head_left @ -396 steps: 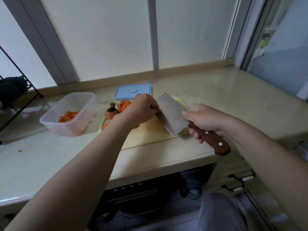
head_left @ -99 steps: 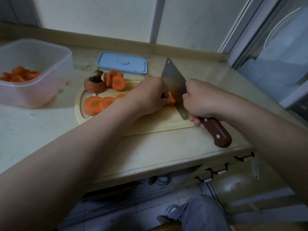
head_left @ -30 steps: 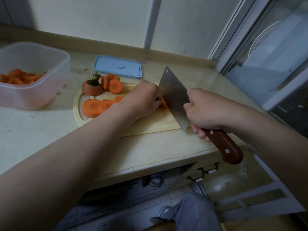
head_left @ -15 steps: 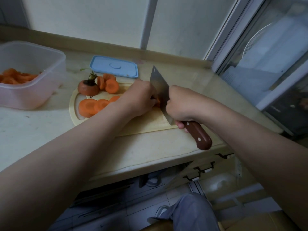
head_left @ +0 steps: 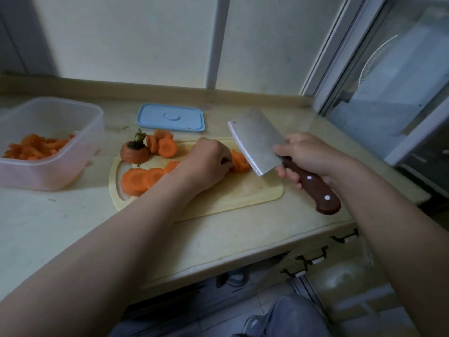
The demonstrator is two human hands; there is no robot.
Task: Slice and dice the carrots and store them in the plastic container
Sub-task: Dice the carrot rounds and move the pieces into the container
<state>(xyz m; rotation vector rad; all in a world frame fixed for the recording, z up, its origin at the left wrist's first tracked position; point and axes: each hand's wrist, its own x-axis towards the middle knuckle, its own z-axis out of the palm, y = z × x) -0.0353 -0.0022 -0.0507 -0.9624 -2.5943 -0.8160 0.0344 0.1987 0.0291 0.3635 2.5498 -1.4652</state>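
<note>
On the pale cutting board [head_left: 233, 195] my left hand [head_left: 206, 164] lies curled over a short stack of carrot slices [head_left: 239, 162], its fingertips against them. My right hand [head_left: 306, 156] grips the wooden handle of a cleaver [head_left: 255, 142], whose blade is lifted and tilted just right of those slices. More carrot rounds [head_left: 141, 178] lie at the board's left end, others [head_left: 162, 145] at its far edge beside the carrot top [head_left: 134, 152]. The clear plastic container [head_left: 80, 147] at the left holds carrot pieces [head_left: 34, 147].
A blue lid [head_left: 170, 117] lies behind the board near the window sill. The counter's front edge [head_left: 243, 259] runs below the board, with drawer handles under it. A glass door frame [head_left: 388, 93] stands at the right.
The cleaver has come up off the carrot and swung to the right, blade tilted flat side up. The sliced stack beside my left hand now shows.
</note>
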